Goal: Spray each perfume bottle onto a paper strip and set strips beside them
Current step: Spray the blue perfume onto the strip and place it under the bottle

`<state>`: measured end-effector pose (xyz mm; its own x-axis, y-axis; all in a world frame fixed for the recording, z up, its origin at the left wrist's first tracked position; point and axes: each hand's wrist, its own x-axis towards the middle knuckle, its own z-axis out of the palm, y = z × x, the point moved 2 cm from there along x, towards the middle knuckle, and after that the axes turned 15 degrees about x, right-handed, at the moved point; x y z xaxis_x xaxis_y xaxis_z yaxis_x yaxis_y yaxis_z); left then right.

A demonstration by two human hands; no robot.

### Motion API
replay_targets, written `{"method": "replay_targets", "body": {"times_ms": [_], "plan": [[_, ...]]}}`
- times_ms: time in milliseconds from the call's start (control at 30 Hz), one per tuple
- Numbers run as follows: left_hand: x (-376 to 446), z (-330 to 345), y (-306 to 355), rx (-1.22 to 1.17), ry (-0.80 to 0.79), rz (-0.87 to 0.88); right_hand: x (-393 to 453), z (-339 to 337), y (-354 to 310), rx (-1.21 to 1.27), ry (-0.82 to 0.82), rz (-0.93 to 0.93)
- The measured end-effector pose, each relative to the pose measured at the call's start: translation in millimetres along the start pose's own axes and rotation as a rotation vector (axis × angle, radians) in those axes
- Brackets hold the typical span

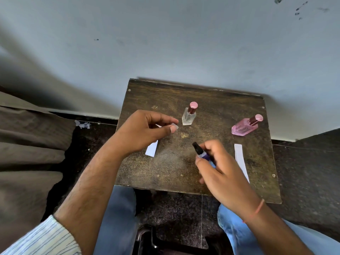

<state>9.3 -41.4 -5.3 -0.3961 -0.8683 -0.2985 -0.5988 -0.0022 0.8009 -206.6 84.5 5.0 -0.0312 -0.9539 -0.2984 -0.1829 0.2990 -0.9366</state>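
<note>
My right hand is clamped around a small purple spray bottle with a black nozzle, nozzle tilted up and to the left. My left hand pinches a white paper strip between thumb and fingertips — its lower end hangs over the dark scuffed wooden surface. Beyond: a clear square bottle with a pink cap, upright; a pink faceted bottle at right, a second white strip just in front of it.

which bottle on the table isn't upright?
The pink flat glass bottle near the table's right edge lies on its side. The clear square bottle with the pink cap stands upright.
</note>
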Motion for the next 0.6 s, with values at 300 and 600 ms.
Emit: {"method": "replay_targets", "body": {"times_ms": [300, 600], "plan": [[-0.9, 18.1, 14.4, -0.113, -0.130, 0.054, 14.7, -10.6, 18.3, -0.077, 0.140, -0.246], [-1.7, 18.6, 10.9, -0.113, -0.118, 0.056, 19.2, -13.6, 21.5, -0.116, 0.174, -0.327]]}}
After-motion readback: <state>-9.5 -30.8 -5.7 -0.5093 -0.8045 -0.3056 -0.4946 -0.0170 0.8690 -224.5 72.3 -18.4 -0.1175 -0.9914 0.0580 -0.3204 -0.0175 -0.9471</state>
